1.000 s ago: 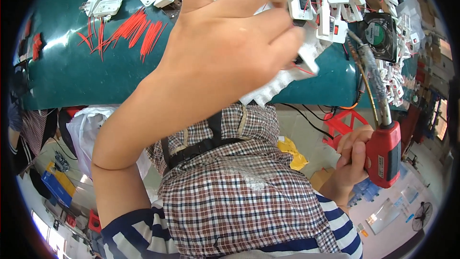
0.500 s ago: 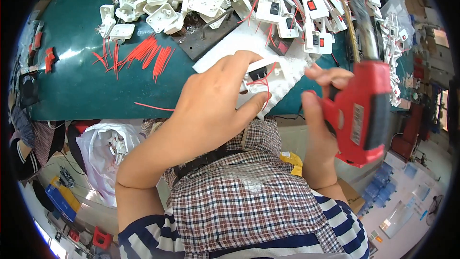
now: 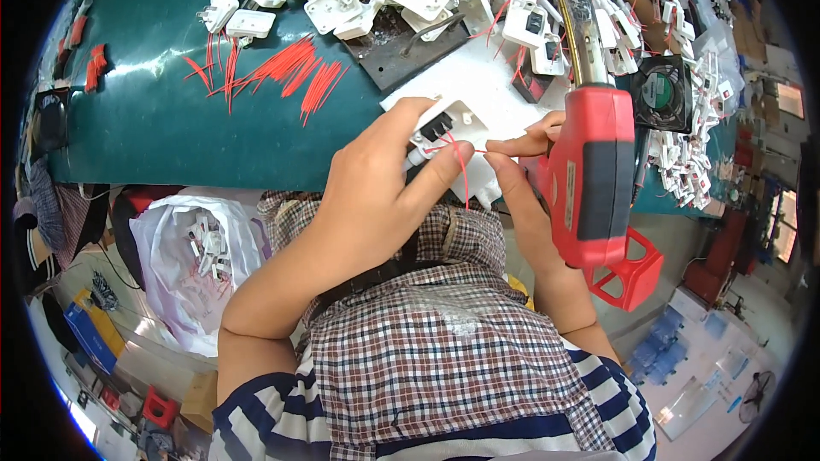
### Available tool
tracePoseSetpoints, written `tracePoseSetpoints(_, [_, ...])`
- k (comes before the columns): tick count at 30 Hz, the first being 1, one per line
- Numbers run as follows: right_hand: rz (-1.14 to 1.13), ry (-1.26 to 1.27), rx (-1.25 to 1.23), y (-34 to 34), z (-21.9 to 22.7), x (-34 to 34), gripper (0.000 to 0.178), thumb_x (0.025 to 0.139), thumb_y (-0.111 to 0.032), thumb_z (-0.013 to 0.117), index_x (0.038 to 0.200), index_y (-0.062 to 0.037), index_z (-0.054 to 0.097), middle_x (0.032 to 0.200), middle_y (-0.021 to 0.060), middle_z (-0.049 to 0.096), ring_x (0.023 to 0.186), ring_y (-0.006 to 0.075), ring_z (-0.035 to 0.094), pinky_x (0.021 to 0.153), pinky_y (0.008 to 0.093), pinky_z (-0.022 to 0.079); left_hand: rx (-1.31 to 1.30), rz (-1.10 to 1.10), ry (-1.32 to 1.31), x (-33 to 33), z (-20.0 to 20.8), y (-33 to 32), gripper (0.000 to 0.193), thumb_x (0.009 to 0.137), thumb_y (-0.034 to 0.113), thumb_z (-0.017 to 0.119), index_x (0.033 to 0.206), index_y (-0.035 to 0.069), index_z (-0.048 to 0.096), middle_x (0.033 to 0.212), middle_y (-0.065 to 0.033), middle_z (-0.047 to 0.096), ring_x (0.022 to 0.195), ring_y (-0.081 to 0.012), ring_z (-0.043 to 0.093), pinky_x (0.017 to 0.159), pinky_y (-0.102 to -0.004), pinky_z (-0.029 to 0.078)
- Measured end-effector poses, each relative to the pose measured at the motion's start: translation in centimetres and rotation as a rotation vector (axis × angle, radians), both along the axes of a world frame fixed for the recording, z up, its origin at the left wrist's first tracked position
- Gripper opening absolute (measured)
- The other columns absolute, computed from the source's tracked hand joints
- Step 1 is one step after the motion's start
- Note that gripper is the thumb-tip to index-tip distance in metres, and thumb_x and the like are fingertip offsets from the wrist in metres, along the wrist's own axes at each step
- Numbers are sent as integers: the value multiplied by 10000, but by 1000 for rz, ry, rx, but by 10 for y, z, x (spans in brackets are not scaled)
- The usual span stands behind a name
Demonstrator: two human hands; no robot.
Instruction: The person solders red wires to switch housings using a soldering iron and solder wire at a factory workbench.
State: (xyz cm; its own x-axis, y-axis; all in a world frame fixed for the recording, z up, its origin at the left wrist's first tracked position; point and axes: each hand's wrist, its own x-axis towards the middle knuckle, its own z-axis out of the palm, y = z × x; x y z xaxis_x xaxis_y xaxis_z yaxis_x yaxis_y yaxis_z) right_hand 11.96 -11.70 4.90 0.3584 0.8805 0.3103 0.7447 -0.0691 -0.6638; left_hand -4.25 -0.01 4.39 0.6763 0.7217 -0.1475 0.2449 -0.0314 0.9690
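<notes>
My left hand [image 3: 380,162] is closed around a white plastic housing [image 3: 465,119] with a black switch [image 3: 436,125] set in it. Thin red wires [image 3: 462,166] come from the switch; my left thumb lies against them. Close on the right, thumb and forefinger of my right hand [image 3: 523,162] pinch the end of a red wire. The same hand also holds a red-and-black gun-shaped tool [image 3: 594,171], which hides its other fingers. The tool's long metal barrel [image 3: 574,8] points to the far side. Under the housing is a white sheet [image 3: 453,77].
Loose red wires [image 3: 286,68] lie on the green table [image 3: 171,137]. Behind are heaped white housings [image 3: 333,8], a dark metal block [image 3: 401,55] and white cables with switches [image 3: 525,21]. A black fan [image 3: 662,94] stands right; a white bag [image 3: 192,290] is below left.
The gun-shaped tool has swung upright and slightly left. My right hand has come in to the housing, its fingertips now on a red wire. The view has shifted, uncovering the fan.
</notes>
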Motion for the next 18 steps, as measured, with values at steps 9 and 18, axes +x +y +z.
tracePoseSetpoints(9, [-73,19,-107,15,-1,-22,197,754,-122,879,912,-107,763,914,-7,694,961,230,582,837,376,458,-303,219,-357,-9,-11,-5,266,909,34,736,1151,10,626,995,-1,667,895,-43,620,718,-213,520])
tracePoseSetpoints(18, [-64,84,-128,5,0,-16,345,954,44,658,1244,-13,480,1070,55,592,981,125,644,893,315,524,122,268,-104,-12,-18,20,265,825,10,830,1029,26,662,940,9,654,855,-54,621,731,-212,497])
